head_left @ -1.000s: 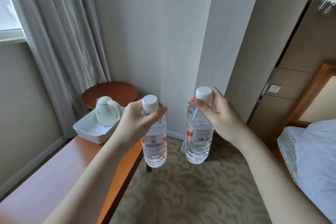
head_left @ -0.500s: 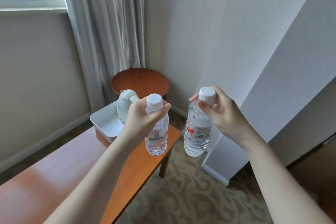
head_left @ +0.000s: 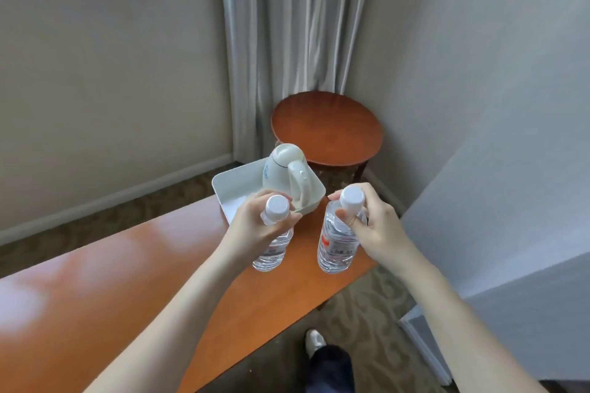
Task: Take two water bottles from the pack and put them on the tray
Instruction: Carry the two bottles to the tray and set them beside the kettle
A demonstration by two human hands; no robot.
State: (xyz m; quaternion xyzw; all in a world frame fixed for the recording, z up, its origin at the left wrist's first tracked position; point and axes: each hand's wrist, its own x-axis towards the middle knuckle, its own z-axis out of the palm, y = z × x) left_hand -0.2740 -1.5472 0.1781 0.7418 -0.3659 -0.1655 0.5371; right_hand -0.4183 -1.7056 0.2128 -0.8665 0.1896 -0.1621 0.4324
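My left hand grips a clear water bottle by its neck, just under the white cap. My right hand grips a second water bottle with a red label the same way. Both bottles hang upright in the air above the far end of the wooden table. The white rectangular tray sits at that table end, just beyond my left hand, with a white kettle standing in its right half. The pack is out of view.
A round wooden side table stands in the corner behind the tray, under grey curtains. A wall corner juts out on the right. Patterned carpet and my shoe show below the table's edge.
The view has swung left and down toward the table. Both hands have carried the bottles forward, from over the carpet to above the table end near the tray.
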